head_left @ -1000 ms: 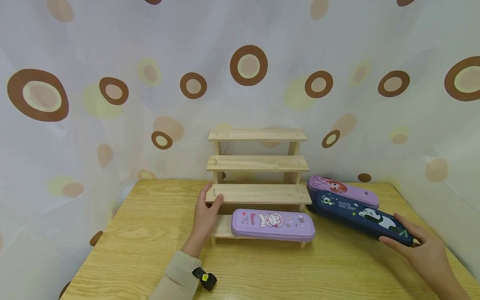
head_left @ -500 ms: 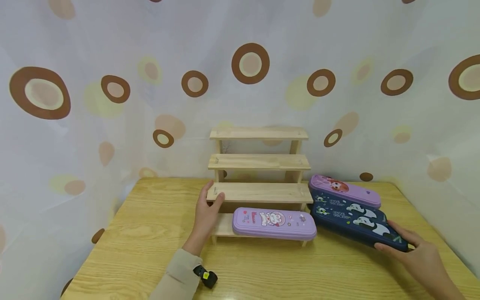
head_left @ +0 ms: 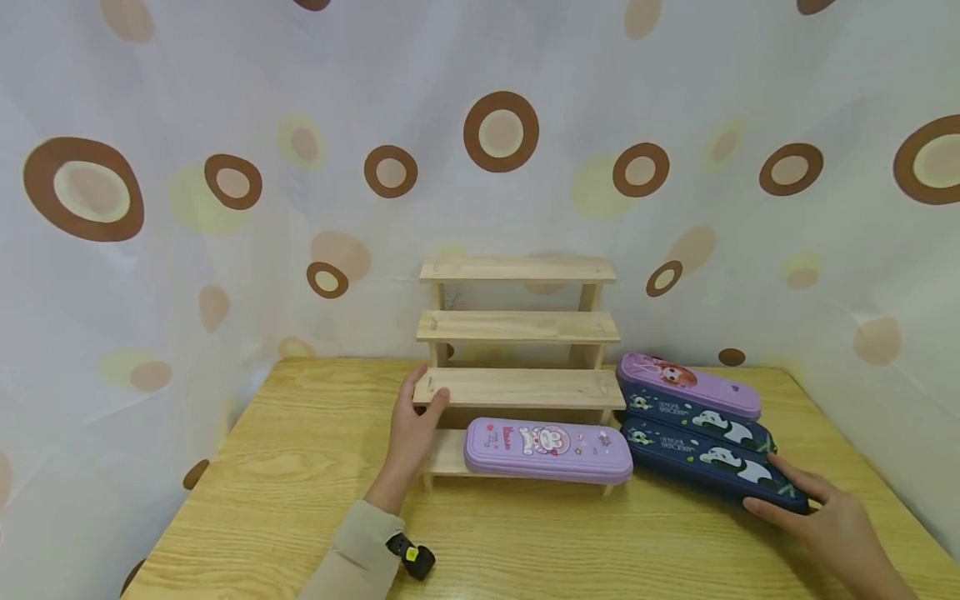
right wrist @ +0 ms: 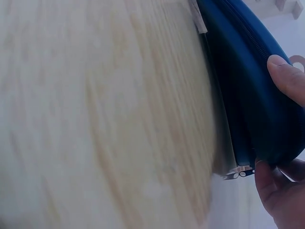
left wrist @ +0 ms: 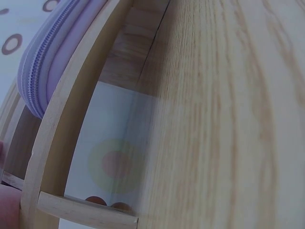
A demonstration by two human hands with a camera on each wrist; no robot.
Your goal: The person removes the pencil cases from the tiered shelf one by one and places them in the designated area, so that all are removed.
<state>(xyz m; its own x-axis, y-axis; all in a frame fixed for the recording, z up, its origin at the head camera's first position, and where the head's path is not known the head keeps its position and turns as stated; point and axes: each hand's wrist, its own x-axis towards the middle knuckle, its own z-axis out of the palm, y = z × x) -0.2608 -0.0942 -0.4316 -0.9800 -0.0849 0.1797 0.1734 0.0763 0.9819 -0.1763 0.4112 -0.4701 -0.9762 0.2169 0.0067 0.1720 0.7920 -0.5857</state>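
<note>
In the head view my left hand (head_left: 411,429) grips the left end of a shelf on the stepped wooden rack (head_left: 517,387), thumb on top. A lilac pencil case (head_left: 547,450) with a rabbit picture lies on the rack's lowest step. To the right, my right hand (head_left: 825,517) holds the right end of a navy panda pencil case (head_left: 705,464). Its dark blue side and zip (right wrist: 257,86) fill the upper right of the right wrist view. Just behind it lies a second navy panda pencil case (head_left: 697,414). A purple pencil case (head_left: 690,385) with a red-haired girl is farther back.
The rack's upper three shelves (head_left: 517,325) bear nothing. All of it stands on a wood-grain table (head_left: 315,467). A patterned curtain (head_left: 480,208) hangs close behind the rack and along both sides.
My right hand has brought the front navy pencil case down and toward me, a little leftward. The second navy pencil case behind it has come into sight. My left hand stays on the rack.
</note>
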